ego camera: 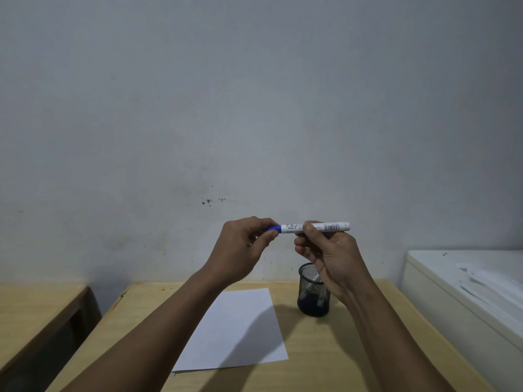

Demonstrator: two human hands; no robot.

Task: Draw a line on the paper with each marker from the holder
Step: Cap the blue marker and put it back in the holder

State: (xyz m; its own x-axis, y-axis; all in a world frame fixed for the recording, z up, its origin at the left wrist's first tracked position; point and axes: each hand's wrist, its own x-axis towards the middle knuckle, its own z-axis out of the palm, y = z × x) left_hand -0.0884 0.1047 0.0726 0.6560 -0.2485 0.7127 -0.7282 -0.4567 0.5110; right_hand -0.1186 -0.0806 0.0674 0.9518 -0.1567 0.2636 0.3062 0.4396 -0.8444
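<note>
Item: side table (36,301), pale wood grain, dark underside, standing apart from my desk at the far left.

Item: my left forearm, bare, reaching up and forward from the lower left across the desk. My left hand (243,247) is raised well above the desk (325,349), wrist bent, fingers curled, thumb and fingertips pinched tight on the blue cap (274,228) of the marker.

Item: sheet of paper (240,332), white, matte, rectangular, unmarked as far as I can see, lying flat at the middle of the desk, its long edges angled toward the back edge. My left forearm covers its left side.

Item: whiteboard marker (311,227), slim white cylinder with black print and a barcode, held level in the air between both hands, in front of the grey plaster wall (254,108).

Item: my right hand (331,256), raised, back toward me, fingers wrapped closed around the middle of the barrel, the blunt white end sticking out to the right.

Item: holder (313,292), black wire mesh, round cup, upright near the back edge of the desk, just right of the paper. Pale marker ends show through the mesh; I cannot count them.

Item: white cabinet (452,301), smooth top, beside the desk's right edge.
</note>
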